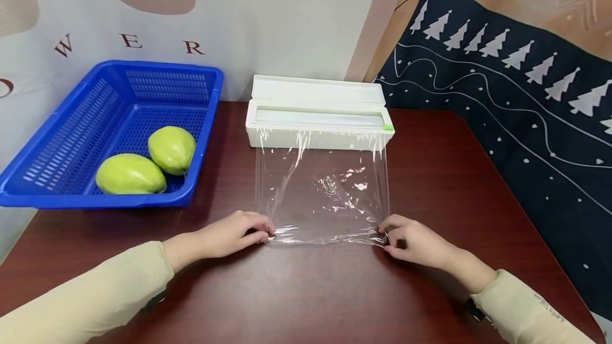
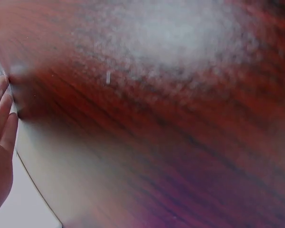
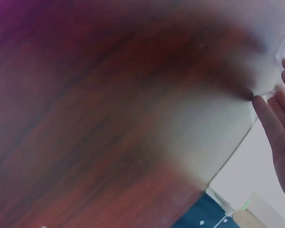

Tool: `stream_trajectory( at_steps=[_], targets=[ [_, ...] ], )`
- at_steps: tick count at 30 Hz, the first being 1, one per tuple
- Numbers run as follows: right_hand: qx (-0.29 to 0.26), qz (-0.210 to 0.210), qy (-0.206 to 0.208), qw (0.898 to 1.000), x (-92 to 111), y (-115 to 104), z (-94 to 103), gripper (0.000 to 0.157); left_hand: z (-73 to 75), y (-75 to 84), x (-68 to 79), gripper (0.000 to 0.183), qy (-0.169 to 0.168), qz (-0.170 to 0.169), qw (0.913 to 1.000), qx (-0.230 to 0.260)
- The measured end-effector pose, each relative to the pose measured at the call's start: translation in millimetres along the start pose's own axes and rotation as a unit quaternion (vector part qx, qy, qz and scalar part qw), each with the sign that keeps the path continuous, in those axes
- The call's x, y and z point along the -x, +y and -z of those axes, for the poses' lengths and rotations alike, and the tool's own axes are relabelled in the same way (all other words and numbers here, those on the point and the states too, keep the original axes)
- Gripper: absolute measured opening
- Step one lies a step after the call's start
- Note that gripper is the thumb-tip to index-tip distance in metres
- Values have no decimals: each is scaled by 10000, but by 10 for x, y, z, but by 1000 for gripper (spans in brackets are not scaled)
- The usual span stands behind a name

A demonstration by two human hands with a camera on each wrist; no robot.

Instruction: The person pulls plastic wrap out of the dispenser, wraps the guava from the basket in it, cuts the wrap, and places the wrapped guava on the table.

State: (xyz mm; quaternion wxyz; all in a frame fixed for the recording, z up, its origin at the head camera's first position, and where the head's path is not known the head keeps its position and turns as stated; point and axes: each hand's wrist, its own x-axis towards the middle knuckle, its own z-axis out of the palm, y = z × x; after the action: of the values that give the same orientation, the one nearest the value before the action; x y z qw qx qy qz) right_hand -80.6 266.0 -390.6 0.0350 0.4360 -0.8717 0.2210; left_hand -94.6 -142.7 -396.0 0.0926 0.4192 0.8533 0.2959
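Reddish-brown wood desk [image 1: 306,296] here, with a pale sleeve [image 1: 95,291] coming in at the bottom left and another at the bottom right. Closest to me are the hands: left hand [image 1: 229,235] has the near left corner of some clear film [image 1: 315,190] pinched between thumb and fingers, and right hand [image 1: 421,242] is pinching the near right corner. So the film sits right between the two, its front edge running from one to the other and the rest stretching away from them, kinda crinkly and shiny. Off to the left there's a blue basket [image 1: 91,200] with two yellow-green fruits [image 1: 130,174] close together inside. Film's far end goes up over the front of a white box [image 1: 320,139], lid [image 1: 317,91] flipped open, green bit [image 1: 388,127] at its right end. Behind that, a light wall hanging [image 1: 296,25] with letters, plus dark tree-print fabric [image 1: 502,100] on the right.
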Motion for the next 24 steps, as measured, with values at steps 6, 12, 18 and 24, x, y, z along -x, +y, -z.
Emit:
stream_trajectory(
  at_steps=[6,12,18,24],
  targets=[
    [539,-221,-312,9978,56,-7,49,38,-7,-2,33,9,30,-487,9982,-360],
    [552,-609,-793,9935,68,23,149,34,21,31,78,14,-131,-325,9986,-402],
    [714,-1285,-110,9891,-67,21,167,23,81,104,22,22,413,-48,9990,-172],
    [788,-1871,-801,9759,-145,-9,38,76,119,108,-137,31,937,158,9876,-1247]
  ],
)
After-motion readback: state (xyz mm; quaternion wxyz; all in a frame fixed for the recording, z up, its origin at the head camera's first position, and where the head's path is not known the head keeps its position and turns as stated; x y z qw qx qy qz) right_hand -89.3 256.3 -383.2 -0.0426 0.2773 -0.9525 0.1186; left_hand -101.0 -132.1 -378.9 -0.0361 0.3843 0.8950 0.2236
